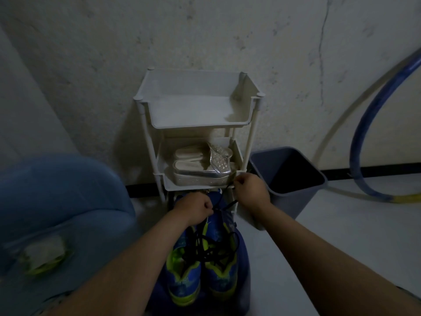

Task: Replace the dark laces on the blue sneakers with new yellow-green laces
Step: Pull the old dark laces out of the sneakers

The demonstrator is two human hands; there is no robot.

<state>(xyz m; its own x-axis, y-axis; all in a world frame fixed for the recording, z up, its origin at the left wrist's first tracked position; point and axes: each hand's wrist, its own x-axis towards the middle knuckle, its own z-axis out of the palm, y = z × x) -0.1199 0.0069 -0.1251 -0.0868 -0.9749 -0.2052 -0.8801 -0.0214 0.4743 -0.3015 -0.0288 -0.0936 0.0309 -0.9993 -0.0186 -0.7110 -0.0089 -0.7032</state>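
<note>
Step in hand: taking out the old laces, judged from the layout. The blue sneakers point(200, 267) sit side by side on the floor directly in front of the white rack point(198, 115), toes towards the person. The dark laces point(214, 249) lie in a loose tangle over both tongues, and one strand runs up to the hands.

The left hand point(193, 207) is a closed fist at the rack's foot, pinching that strand. The right hand point(250, 192) has its fingers curled and nipped together at the front edge of the rack's middle shelf, apparently on the same lace's end. The light is dim, so that hold is only probable.

Next move calls for drawing the strand fully clear of the eyelets, freeing the tangle and putting it aside, then fetching the new yellow-green laces. I can't make those out; the green streaks on the shoes could be tongue trim.

Around:
- Silver sandals point(202, 165) are on the rack's middle shelf, just behind the right hand.
- A grey bin point(289, 179) stands just right of the rack, close to the right forearm.
- A blue drum point(57, 201) is left of the rack.
- A blue hoop point(362, 137) leans on the wall well right of the rack.

In the way: the shelf edge and the rack's right-hand legs crowd the pull, and the tangle itself may snag.
</note>
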